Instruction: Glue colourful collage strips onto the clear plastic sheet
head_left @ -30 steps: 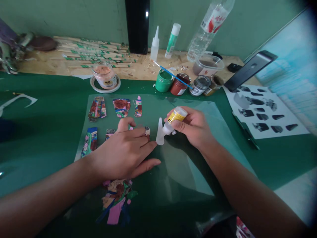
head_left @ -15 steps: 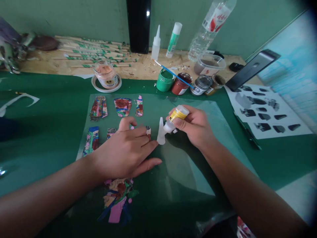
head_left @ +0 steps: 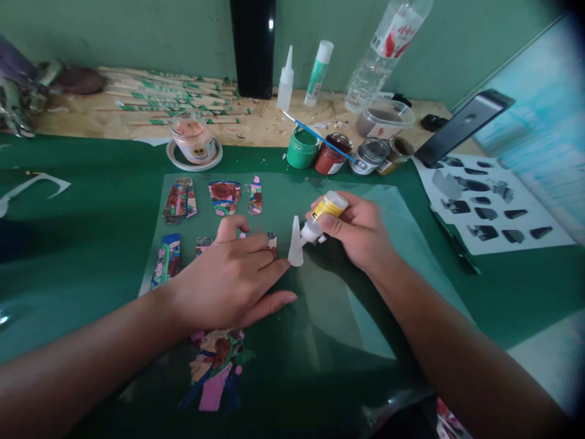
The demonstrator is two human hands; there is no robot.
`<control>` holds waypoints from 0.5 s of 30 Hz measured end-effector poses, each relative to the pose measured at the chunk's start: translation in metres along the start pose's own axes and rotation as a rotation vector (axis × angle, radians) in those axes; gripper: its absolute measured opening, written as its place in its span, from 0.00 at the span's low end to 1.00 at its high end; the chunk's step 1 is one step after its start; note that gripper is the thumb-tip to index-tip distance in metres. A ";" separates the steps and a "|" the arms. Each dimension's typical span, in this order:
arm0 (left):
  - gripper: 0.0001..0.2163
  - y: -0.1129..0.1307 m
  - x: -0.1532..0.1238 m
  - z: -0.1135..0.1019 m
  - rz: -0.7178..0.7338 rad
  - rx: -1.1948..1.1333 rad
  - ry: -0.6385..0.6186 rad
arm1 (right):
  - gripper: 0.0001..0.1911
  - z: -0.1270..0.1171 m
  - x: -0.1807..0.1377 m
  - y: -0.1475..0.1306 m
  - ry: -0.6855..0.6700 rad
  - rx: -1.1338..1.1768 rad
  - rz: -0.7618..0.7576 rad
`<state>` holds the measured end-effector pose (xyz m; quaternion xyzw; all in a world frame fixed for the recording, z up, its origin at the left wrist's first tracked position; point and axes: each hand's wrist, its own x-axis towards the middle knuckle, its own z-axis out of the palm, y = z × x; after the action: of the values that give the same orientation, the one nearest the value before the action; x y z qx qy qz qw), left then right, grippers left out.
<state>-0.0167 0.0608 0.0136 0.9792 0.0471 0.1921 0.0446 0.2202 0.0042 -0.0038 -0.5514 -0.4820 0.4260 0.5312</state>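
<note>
My right hand grips a small glue bottle with a yellow label, tipped so its nozzle points down and left. The nozzle meets or hovers just over the right edge of a white tapered piece; contact is hard to judge. My left hand has its fingers spread over the clear sheet, one fingertip touching the white piece's lower left. Colourful patchwork pieces lie beyond and beside that hand, some partly hidden under it. Nearer me is a heap of coloured scraps.
Open paint jars stand at the back with a blue brush across them. Behind are a nozzle bottle, glue stick and water bottle. A peach-coloured jar sits left; a printed sheet lies right.
The whole view has shifted slightly left. My hands keep almost the same pose, and the glue bottle's nozzle stays by the white piece's right edge.
</note>
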 end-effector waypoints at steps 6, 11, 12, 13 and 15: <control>0.15 0.000 -0.001 0.001 0.007 0.007 0.005 | 0.17 0.000 0.001 0.001 0.021 0.003 -0.001; 0.15 0.000 0.000 -0.001 0.006 -0.004 0.002 | 0.17 0.000 0.003 0.003 0.042 0.034 -0.021; 0.15 0.000 0.000 -0.001 0.006 -0.004 0.000 | 0.17 0.000 0.003 0.003 0.050 0.031 -0.025; 0.15 0.000 0.000 -0.001 0.004 -0.004 0.000 | 0.17 0.000 0.003 0.003 0.059 0.024 -0.028; 0.15 0.000 0.001 -0.001 0.003 -0.003 0.003 | 0.18 0.000 0.003 0.003 0.080 0.015 -0.043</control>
<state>-0.0166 0.0609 0.0149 0.9790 0.0453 0.1935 0.0456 0.2210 0.0070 -0.0071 -0.5533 -0.4690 0.3958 0.5633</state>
